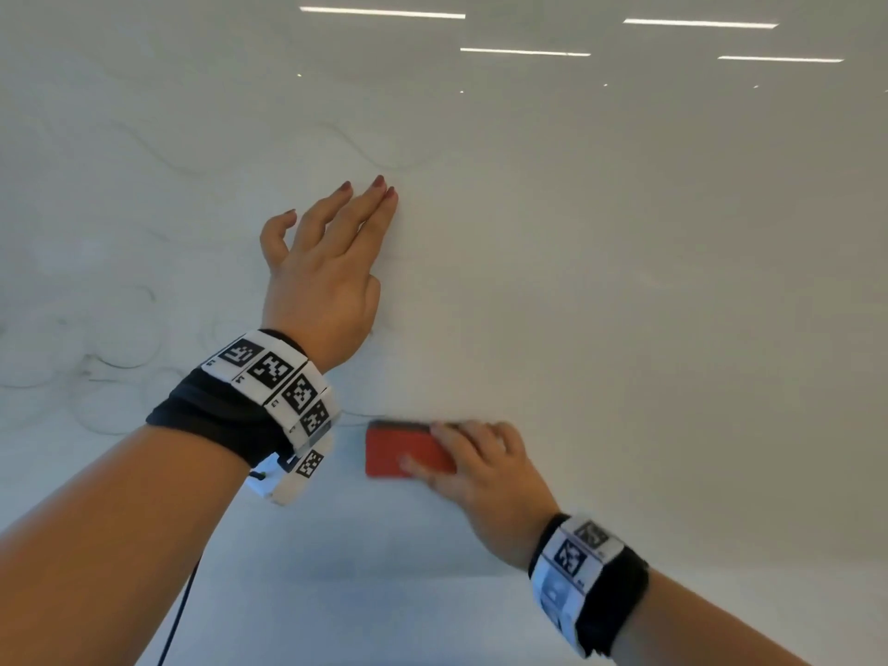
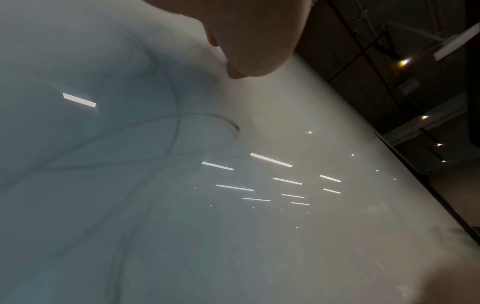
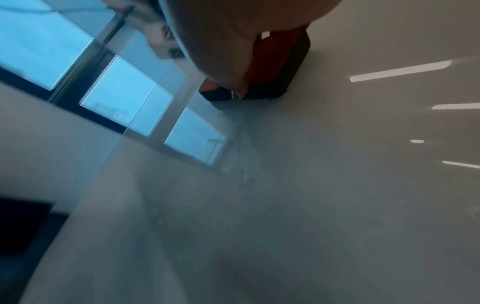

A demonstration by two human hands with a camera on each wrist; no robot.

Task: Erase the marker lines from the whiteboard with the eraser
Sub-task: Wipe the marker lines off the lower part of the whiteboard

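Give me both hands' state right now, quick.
Left hand: open, fingers straight, resting on the whiteboard.
Right hand: gripping the red eraser against the board.

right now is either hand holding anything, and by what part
The right hand grips the red eraser at its right end, fingers over its long edges. The left hand holds nothing; it lies open against the whiteboard.
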